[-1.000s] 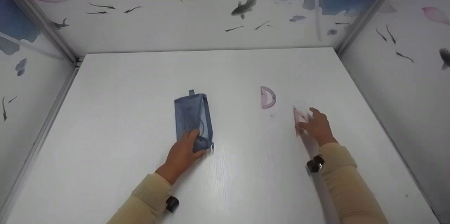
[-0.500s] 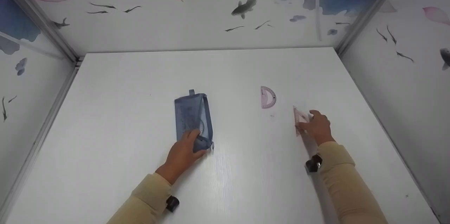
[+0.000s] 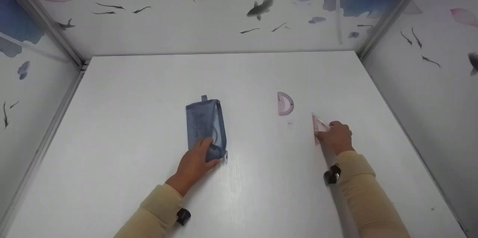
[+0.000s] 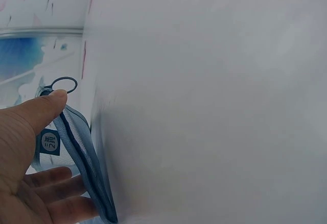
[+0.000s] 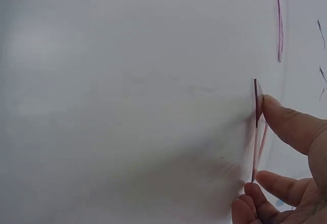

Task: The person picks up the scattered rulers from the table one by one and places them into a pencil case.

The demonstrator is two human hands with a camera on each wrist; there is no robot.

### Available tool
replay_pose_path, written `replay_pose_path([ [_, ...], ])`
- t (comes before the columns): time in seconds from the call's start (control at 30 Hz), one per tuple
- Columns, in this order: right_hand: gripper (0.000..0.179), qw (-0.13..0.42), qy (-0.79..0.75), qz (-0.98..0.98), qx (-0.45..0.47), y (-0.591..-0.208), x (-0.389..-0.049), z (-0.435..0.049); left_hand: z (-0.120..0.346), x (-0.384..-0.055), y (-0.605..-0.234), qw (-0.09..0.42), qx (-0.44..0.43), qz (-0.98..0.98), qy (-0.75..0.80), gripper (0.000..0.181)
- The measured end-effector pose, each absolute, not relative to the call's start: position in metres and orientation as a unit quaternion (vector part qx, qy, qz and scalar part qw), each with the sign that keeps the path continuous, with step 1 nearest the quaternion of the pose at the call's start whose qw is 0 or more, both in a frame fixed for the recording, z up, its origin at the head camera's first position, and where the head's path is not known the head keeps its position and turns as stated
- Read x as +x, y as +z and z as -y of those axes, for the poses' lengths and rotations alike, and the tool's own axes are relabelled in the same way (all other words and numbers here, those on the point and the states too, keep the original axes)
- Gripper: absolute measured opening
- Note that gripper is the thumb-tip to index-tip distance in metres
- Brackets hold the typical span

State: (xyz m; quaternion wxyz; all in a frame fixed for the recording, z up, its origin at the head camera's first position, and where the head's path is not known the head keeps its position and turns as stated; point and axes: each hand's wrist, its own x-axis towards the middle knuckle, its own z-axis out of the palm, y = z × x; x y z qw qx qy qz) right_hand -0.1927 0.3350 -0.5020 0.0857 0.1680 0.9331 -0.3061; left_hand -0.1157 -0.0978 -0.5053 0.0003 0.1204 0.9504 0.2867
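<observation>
A blue mesh pencil pouch lies left of the table's middle, its zipped side gaping toward the right. My left hand grips its near end, and the left wrist view has the thumb beside the zip's ring pull. Something with a curved edge shows through the pouch opening, too unclear to name. At the right, my right hand pinches a clear pinkish set square by its edges, thumb on one side and fingertips on the other. The set square's right part is hidden by the hand.
A pink-tinted protractor lies flat on the white table, beyond and left of the set square. A small faint mark sits just below it. Walls printed with fish stand along the back and both sides.
My right hand's fingers have closed in on the set square, and the forearm has shifted slightly left. The left hand and pouch stay put.
</observation>
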Motion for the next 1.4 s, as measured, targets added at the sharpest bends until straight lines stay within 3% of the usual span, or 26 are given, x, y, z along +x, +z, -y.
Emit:
replay_pose_path([
  [0.4,0.075,0.109,-0.329,-0.922,0.171,-0.503,-0.197,-0.338,0.098,-0.116,-0.503,0.008,0.118,-0.950,0.290,0.065],
  [1.4,0.065,0.109,-0.402,-0.891,0.181,-0.493,-0.196,-0.331,0.097,-0.116,-0.503,0.011,0.115,-0.951,0.288,0.064],
])
